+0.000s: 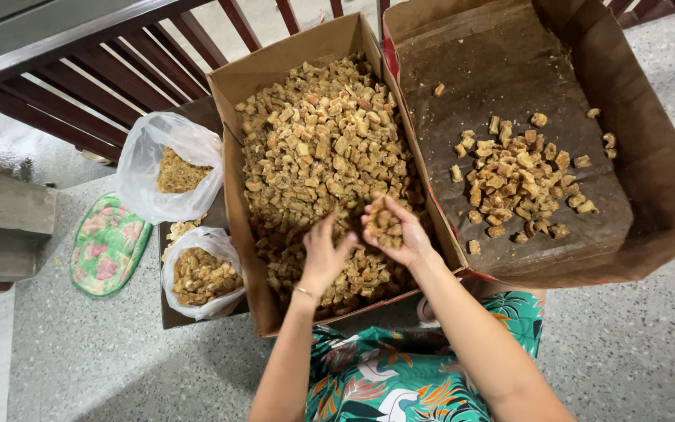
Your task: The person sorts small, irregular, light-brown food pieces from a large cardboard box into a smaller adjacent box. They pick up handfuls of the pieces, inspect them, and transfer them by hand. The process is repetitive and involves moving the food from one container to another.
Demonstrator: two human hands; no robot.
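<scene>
- My right hand (391, 228) is cupped, fingers curled around a small heap of brown chunks (383, 222), above the near edge of the full cardboard box (232, 168).
- My left hand (323, 252) rests open, fingers spread on the chunks beside it.
- The second box (650, 148) holds a scattered few near its middle.

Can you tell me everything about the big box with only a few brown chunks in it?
The right cardboard box is brown, wide and open-topped, with flaps standing up. Its floor looks dark and stained. A small heap of chunks lies near the middle, with a few strays around. It sits on the speckled floor, pressed against the full box beside it. Neither hand touches it.
</scene>
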